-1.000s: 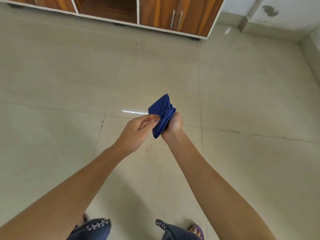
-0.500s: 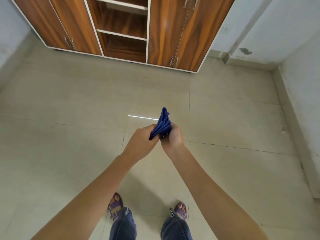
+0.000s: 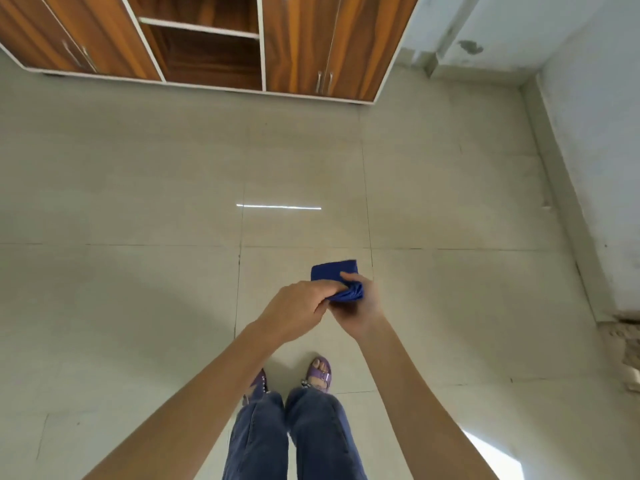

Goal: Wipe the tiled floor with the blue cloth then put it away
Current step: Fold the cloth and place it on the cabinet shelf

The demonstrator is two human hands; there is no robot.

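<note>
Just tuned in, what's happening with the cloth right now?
A person stands on the tiled floor, holding a folded blue cloth up in front of them with both hands. The left hand pinches its near edge and the right hand grips the bunched end. The cloth is off the floor. A wooden cabinet with an open shelf stands ahead.

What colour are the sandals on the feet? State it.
Purple, with a shiny strap; the sandal shows best in the head view, below the hands.
</note>
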